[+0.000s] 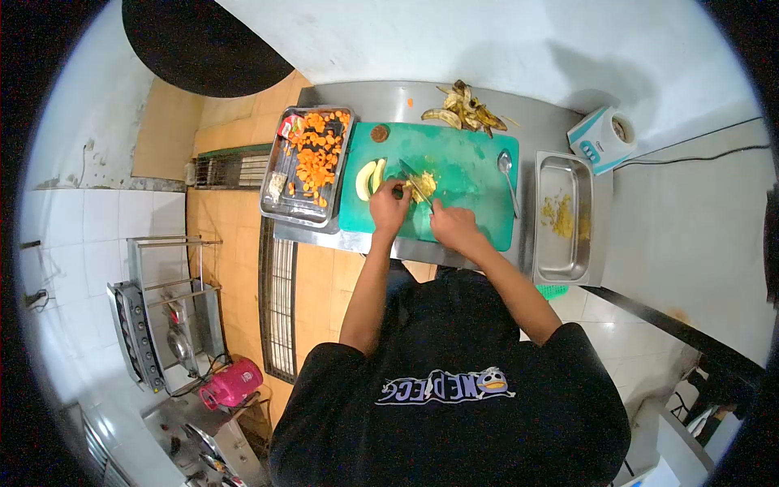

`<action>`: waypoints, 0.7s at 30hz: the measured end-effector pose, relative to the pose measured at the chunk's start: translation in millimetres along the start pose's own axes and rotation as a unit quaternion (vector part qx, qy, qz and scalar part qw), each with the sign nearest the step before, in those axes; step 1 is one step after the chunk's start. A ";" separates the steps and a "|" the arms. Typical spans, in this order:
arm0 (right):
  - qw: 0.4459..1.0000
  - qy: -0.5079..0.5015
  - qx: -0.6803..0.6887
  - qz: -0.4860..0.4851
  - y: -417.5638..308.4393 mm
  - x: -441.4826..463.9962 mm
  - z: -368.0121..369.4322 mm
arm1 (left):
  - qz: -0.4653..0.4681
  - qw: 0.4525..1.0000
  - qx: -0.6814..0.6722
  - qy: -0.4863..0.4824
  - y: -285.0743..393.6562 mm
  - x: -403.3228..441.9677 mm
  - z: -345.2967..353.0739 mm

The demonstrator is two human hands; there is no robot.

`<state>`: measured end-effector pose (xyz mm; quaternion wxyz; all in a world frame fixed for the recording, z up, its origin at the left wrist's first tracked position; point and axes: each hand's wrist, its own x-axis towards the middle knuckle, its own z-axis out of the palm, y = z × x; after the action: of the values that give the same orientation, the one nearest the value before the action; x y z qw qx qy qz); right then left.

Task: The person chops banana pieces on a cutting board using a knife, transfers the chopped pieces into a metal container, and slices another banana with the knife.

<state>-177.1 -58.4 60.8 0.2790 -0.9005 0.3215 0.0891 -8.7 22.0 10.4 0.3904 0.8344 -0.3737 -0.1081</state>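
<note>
My right hand (456, 226) grips a knife (417, 183), whose blade slants up and left over a small pile of chopped banana (424, 186). Beside the pile, my left hand (391, 209) has its fingers closed at a yellow banana piece, mostly hidden by the fingertips. Both hands are over the green cutting board (479, 174). Peeled bananas (369, 179) lie on the board just left of my left hand. A small brown round object (380, 133) rests near the board's upper left corner. Along the right edge lies a metal spoon (508, 174).
Left of the board stands a tray (334, 195) with cut carrots (316, 158) and small packets. Banana peels (466, 109) are heaped behind the board. On the right sit a steel pan (561, 260) with yellow bits and a white-and-blue box (600, 140). A pink gas cylinder (232, 383) stands lower left.
</note>
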 end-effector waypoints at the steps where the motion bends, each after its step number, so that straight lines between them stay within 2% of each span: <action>1: 1.000 0.011 -0.020 -0.008 3.1 -1.0 6.8 | -0.011 1.000 0.014 -0.001 1.9 1.7 -0.1; 3: 0.999 0.025 -0.042 -0.019 8.4 -3.4 6.8 | -0.020 0.999 0.027 0.001 0.8 7.6 0.3; 5: 0.997 -0.057 -0.051 0.014 6.9 -21.4 -11.1 | 0.015 1.000 0.014 0.008 -7.3 6.6 3.3; 8: 0.993 -0.089 -0.079 -0.002 0.0 -37.6 -39.7 | 0.015 0.999 0.011 -0.028 -6.7 8.6 -1.9; 12: 0.999 -0.032 -0.029 0.015 -14.4 -15.8 -24.4 | -0.009 0.998 -0.051 -0.019 -6.6 5.8 -5.5; 14: 0.999 0.017 -0.034 0.012 -15.0 -2.0 -1.5 | 0.038 0.997 -0.058 -0.016 -13.0 2.8 -2.9; 17: 0.998 0.021 -0.057 -0.005 3.0 -8.8 22.9 | 0.044 0.999 -0.032 0.002 -15.4 2.1 1.0; 21: 0.996 -0.030 -0.079 0.013 5.7 -42.0 -6.8 | 0.047 0.998 -0.029 -0.004 -13.2 0.8 -0.7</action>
<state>-213.5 -43.7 78.2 0.2156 -0.9123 0.3167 0.1447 -0.7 27.3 1.4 0.4171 0.8041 -0.4105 -0.1042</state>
